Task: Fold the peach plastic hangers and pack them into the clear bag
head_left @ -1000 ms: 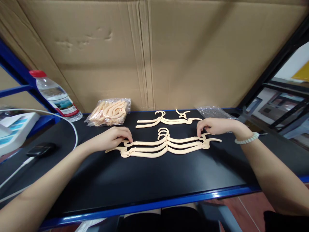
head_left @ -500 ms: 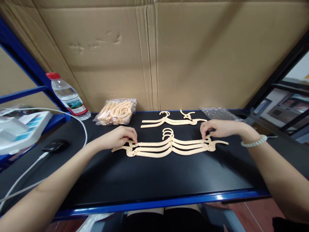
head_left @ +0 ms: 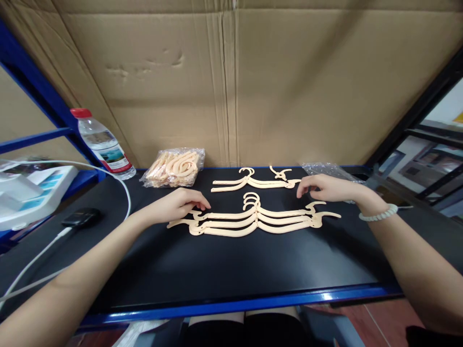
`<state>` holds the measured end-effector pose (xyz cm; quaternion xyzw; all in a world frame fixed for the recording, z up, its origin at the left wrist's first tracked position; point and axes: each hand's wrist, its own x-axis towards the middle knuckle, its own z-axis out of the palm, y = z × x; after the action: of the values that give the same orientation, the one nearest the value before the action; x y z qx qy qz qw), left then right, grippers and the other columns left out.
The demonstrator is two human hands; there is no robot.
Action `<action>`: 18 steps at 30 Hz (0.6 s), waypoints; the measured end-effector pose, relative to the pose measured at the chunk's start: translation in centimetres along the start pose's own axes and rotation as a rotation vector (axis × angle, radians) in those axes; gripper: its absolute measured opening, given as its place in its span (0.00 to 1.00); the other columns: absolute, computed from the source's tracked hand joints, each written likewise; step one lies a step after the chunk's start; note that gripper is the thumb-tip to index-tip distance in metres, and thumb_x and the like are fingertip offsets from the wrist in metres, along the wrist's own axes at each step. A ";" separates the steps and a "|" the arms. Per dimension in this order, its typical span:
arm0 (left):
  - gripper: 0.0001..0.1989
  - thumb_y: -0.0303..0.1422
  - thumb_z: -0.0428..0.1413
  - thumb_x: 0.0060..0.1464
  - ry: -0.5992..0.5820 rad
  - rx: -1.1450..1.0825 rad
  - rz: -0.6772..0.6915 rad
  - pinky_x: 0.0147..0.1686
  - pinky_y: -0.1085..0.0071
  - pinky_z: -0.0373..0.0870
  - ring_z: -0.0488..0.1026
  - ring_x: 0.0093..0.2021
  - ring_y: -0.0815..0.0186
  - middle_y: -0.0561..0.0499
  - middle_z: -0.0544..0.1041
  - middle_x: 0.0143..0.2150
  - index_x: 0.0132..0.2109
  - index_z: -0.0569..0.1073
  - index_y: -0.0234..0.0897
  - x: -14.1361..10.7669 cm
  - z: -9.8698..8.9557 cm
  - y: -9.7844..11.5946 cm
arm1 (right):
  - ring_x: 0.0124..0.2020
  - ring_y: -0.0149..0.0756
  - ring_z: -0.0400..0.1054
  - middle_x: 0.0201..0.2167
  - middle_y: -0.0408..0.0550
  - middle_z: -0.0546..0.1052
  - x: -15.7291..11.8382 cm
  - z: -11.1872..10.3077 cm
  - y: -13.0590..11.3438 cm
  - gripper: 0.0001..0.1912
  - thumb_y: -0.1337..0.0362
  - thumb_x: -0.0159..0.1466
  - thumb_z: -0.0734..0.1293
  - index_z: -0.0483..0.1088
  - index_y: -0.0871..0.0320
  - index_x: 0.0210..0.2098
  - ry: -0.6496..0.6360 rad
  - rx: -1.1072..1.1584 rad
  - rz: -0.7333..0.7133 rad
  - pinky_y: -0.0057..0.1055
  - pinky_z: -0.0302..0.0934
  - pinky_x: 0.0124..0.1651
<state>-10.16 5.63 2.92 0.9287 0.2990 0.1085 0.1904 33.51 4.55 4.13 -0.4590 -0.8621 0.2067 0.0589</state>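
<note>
Several cream folding hangers (head_left: 231,223) lie stacked close together, one behind another, in the middle of the black tabletop, hooks pointing away from me. My left hand (head_left: 181,205) hovers over their left end with loosely bent fingers, holding nothing. Just behind their right end is my right hand (head_left: 320,188). Its fingers are apart and grip nothing, and they cover part of a partly assembled hanger (head_left: 267,183) lying farther back. That one has its hook and some arm pieces. A small separate piece with curved ends (head_left: 280,173) rests behind it.
A clear bag of cream hanger parts (head_left: 175,167) sits at the back left, beside a red-capped water bottle (head_left: 104,144). Crumpled clear plastic (head_left: 325,169) lies at the back right. A black plug (head_left: 81,218) with white cable and a white device (head_left: 39,197) occupy the left.
Both hands have let go of the rearmost stacked hanger's ends. My right hand has lifted and moved back a little; the left fingers have risen slightly. The hangers stay in place.
</note>
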 end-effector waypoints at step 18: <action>0.14 0.29 0.46 0.59 0.339 0.198 0.034 0.40 0.70 0.73 0.77 0.37 0.65 0.48 0.81 0.36 0.39 0.77 0.36 0.3 -0.2 0.7 | 0.34 0.42 0.72 0.33 0.51 0.79 1.3 1.0 3.6 0.13 0.64 0.58 0.59 0.74 0.58 0.34 0.575 -0.086 0.258 0.37 0.63 0.41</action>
<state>-9.61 5.31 3.45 0.9163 0.3204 0.2365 0.0434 35.19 7.09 1.62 -0.6062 -0.7527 0.0378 0.2540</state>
